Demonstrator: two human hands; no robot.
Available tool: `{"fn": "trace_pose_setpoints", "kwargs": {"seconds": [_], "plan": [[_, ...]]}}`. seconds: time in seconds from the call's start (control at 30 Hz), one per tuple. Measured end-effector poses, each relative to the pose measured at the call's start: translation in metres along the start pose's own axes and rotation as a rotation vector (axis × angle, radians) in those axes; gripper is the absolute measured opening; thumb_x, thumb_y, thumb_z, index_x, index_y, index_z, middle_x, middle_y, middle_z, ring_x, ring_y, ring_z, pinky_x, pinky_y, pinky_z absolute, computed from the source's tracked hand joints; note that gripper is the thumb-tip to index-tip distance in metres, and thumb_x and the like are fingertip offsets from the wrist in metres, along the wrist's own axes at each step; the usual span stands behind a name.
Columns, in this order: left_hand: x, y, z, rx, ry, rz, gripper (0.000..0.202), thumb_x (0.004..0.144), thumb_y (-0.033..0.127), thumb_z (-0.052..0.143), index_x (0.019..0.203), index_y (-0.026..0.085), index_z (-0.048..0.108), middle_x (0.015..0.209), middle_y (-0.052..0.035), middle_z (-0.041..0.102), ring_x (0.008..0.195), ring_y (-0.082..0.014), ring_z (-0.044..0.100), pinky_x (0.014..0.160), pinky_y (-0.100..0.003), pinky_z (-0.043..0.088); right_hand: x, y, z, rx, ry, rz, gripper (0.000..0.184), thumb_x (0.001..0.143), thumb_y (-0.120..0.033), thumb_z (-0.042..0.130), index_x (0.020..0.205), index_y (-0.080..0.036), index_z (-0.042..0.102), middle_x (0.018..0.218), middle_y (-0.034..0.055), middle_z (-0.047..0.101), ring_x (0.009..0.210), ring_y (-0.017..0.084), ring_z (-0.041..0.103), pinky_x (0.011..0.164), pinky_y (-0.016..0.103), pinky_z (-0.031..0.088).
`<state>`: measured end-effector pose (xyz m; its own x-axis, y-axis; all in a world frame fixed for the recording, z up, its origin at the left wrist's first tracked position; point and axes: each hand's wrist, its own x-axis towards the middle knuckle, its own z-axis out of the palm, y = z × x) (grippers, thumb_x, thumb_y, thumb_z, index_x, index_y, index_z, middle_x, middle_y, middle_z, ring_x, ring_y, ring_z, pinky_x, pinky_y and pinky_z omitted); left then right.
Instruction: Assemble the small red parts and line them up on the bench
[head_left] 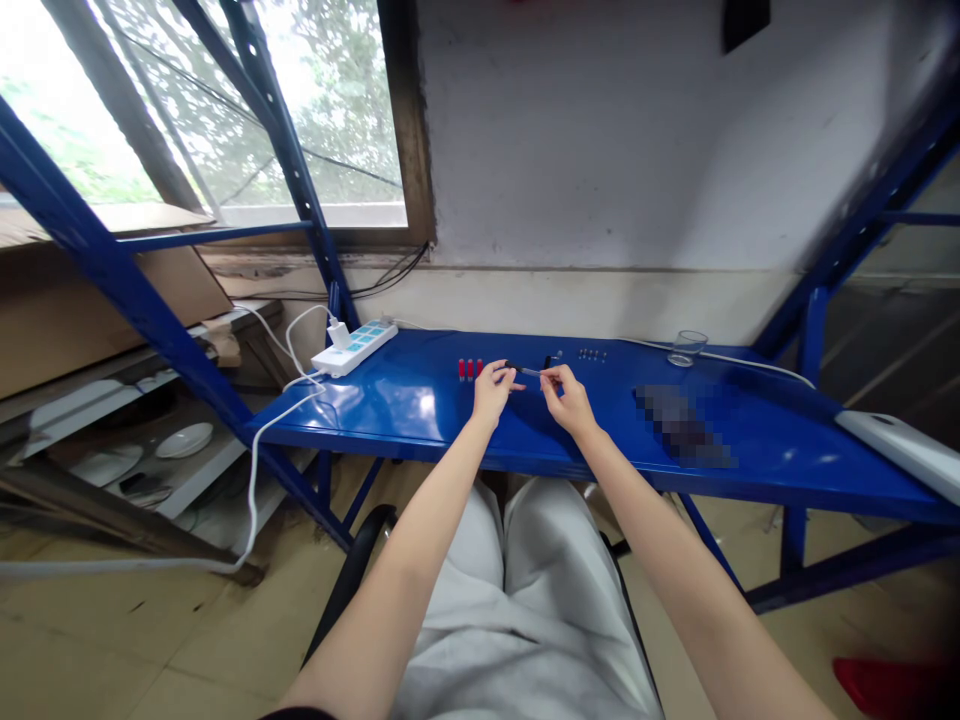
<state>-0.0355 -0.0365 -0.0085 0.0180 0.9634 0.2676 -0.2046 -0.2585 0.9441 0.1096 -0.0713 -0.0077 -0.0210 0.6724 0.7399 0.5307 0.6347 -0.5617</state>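
Both my hands reach over a blue metal shelf (420, 405). My left hand (492, 388) is closed in a pinch on the dark end of a thin rod-like tool (526, 371). My right hand (568, 397) pinches the tool's other end, fingers closed. The tool lies level between the two hands, just above the shelf. Behind my left hand stand three small red pieces (470, 369). A small dark part (551, 359) lies behind my right hand, and a row of tiny dark items (592, 354) sits farther back.
A white power strip (354, 348) with a plugged charger and white cables lies at the shelf's back left. A small glass dish (687, 347) stands at the back right, a blurred patch (682, 425) right of my hands. Blue rack posts rise on both sides.
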Motion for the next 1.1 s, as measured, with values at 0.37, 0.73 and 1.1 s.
{"fn": "trace_pose_setpoints", "kwargs": {"seconds": [0.37, 0.73, 1.1], "plan": [[-0.001, 0.003, 0.0, 0.01, -0.038, -0.058, 0.029, 0.077, 0.028, 0.058, 0.104, 0.016, 0.058, 0.1, -0.0097, 0.065, 0.061, -0.0129, 0.065, 0.052, -0.018, 0.039, 0.001, 0.003, 0.0, -0.008, 0.03, 0.029, 0.026, 0.085, -0.045, 0.039, 0.092, -0.02, 0.048, 0.077, 0.0053, 0.059, 0.064, 0.015, 0.056, 0.062, 0.03, 0.046], [-0.004, 0.004, 0.002, 0.019, -0.125, -0.028, 0.036, 0.077, 0.028, 0.058, 0.111, 0.019, 0.059, 0.108, -0.0113, 0.063, 0.062, -0.0128, 0.065, 0.053, -0.019, 0.039, 0.002, 0.015, 0.003, -0.047, -0.053, 0.074, 0.024, 0.085, -0.041, 0.04, 0.096, -0.021, 0.045, 0.076, 0.0068, 0.063, 0.067, 0.019, 0.06, 0.062, 0.032, 0.046], [-0.003, -0.005, 0.002, 0.142, -0.219, 0.069, 0.042, 0.077, 0.025, 0.056, 0.119, 0.022, 0.054, 0.112, -0.0084, 0.061, 0.06, -0.0098, 0.064, 0.062, -0.023, 0.048, 0.002, 0.024, 0.003, -0.141, -0.081, 0.108, 0.024, 0.085, -0.031, 0.039, 0.102, -0.018, 0.049, 0.081, 0.009, 0.065, 0.072, 0.02, 0.062, 0.066, 0.032, 0.047]]}}
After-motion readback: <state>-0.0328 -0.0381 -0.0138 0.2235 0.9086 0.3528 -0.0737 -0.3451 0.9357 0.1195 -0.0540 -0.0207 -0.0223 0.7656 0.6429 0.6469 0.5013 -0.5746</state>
